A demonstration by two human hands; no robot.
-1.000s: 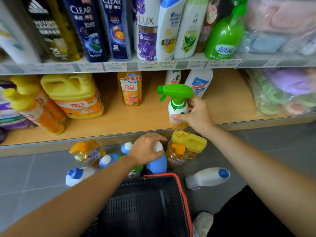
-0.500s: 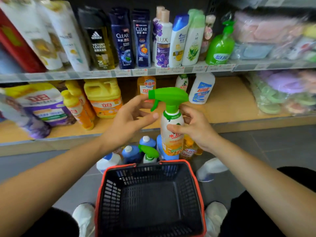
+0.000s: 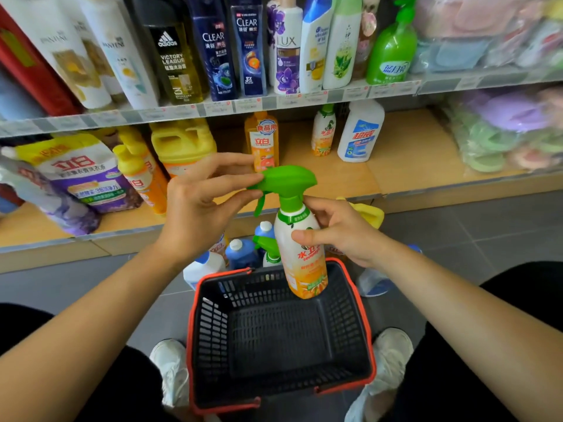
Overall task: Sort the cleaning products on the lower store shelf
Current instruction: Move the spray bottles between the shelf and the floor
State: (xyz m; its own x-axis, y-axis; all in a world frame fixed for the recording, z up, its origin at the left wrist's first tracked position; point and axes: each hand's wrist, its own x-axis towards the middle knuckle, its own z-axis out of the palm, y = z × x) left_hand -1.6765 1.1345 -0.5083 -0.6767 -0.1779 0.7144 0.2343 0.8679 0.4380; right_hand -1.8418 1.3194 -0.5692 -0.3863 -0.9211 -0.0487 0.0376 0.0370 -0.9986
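Thumb and fingertips [image 3: 304,237] of the right hand [image 3: 338,233] curl round the shoulder of the orange-labelled spray bottle [image 3: 301,260], just under its green collar, carrying it upright. The left hand [image 3: 195,208] pinches the nozzle end of the green trigger head [image 3: 286,181], probably to steady or square it for shelving. The bottle hangs in the air above the far rim of the black basket [image 3: 362,300], short of the lower shelf [image 3: 350,181]. A matching spray bottle [image 3: 323,132] stands at the shelf's back beside a white bottle [image 3: 361,132], which looks the likely home. Blue bottles [image 3: 240,254] wait on the floor.
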